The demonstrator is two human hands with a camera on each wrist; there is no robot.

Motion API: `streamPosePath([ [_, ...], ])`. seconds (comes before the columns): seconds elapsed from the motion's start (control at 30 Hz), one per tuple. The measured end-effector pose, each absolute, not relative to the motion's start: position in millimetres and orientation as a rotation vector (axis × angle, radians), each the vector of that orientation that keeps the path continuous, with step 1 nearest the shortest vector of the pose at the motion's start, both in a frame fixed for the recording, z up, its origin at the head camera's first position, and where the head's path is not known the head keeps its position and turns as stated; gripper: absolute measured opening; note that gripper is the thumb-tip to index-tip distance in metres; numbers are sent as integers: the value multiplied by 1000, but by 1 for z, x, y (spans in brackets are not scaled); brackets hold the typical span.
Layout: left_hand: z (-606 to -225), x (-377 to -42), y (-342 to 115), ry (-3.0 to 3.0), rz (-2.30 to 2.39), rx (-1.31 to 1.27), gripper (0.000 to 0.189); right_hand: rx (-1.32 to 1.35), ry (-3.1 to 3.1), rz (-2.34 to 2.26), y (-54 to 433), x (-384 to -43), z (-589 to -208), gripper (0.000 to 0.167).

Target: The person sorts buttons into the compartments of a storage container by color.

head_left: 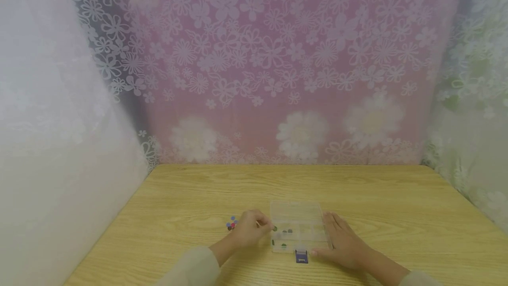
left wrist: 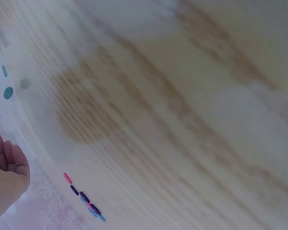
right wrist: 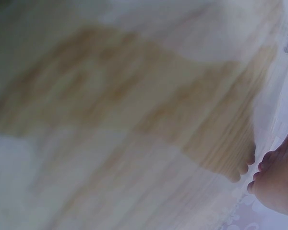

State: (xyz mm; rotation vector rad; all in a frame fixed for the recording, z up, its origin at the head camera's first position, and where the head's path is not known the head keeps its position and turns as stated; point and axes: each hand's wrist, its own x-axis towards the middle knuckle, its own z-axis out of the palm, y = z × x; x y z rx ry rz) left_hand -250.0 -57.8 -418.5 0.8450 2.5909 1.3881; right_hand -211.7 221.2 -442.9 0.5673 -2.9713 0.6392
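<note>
A clear plastic compartment box lies on the table with a blue latch at its near edge. Several small dark green discs are inside its left-hand compartments. Over the box's left edge, the left hand pinches a small green disc between thumb and fingertips. The right hand rests against the box's right side, fingers extended and thumb by the near edge. In the left wrist view, the curled left fingers show beside the box; the pinched disc is hidden there.
Just left of the left hand, several small blue, red and dark discs lie in a loose cluster on the wooden table. A flowered pink curtain hangs behind the table, with pale sheets at both sides.
</note>
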Motion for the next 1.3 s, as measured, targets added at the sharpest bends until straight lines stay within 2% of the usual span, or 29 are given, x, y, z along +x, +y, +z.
streamPosePath([
  [0.83,-418,-239,-33,2557,1444,758,9,579,-2952,626,220,-210,-441,105],
  [1.3,-424,-238,-25,2692,1255,900,9,567,-2955,609,221,-213,-445,106],
])
